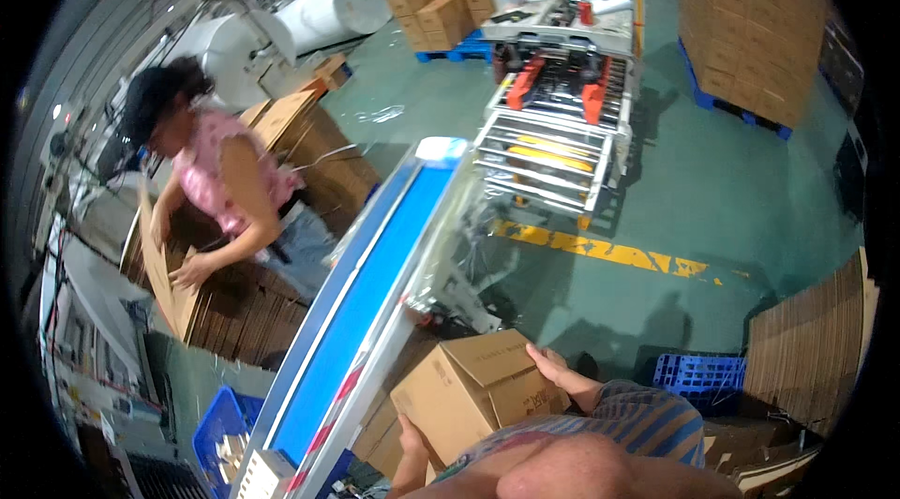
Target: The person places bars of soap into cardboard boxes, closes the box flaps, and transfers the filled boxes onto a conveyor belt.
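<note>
A brown cardboard box (459, 387) is held tilted in front of my body, its top flaps folded over. My left hand (412, 443) grips its near left side, low down. On its far right edge lies my right hand (553, 366), the thumb and fingers pressed against the cardboard. Just left of the box runs a conveyor with a blue belt (375, 297). More brown cardboard (380, 438) shows below and left of the box, partly hidden by it.
Across the belt a co-worker (234, 171) handles a flat cardboard sheet (159, 265). A roller machine (553, 134) stands beyond the conveyor. Flattened cartons (806, 349) are stacked at right, beside a blue crate (698, 377). A blue bin (220, 415) sits at lower left.
</note>
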Demonstrator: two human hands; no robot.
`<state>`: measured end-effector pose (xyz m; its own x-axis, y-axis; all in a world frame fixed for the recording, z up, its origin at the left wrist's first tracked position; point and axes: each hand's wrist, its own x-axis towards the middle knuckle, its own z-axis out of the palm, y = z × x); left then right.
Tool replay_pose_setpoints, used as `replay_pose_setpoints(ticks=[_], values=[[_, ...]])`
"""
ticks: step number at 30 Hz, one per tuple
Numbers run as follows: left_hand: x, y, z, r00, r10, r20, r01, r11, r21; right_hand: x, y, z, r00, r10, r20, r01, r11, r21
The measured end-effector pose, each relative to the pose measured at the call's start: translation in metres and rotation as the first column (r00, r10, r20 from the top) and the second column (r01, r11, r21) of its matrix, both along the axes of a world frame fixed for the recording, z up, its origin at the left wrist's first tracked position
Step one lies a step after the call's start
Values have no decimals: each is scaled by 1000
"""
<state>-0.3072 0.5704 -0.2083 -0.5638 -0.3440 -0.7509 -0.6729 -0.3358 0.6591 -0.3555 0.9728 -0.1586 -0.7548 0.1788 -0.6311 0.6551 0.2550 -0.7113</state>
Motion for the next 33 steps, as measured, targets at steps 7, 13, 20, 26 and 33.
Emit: replay_pose_setpoints(ticks=[7,13,20,26,33], values=[[-157,255,45,924,-313,-220,353,920,170,-80,217,12,967,-245,-72,254,954,161],[-258,422,40,868,-397,-299,480,824,301,-167,367,57,937,-248,-247,323,882,342],[-386,527,3,856,-323,-404,508,673,538,-295,462,85,936,-251,-248,339,832,440],[-493,594,48,948,-182,-262,309,724,616,-496,495,139,962,77,-261,94,807,583],[-575,631,18,969,-22,-246,22,1000,-2,-673,434,14,841,476,-256,-177,690,701]])
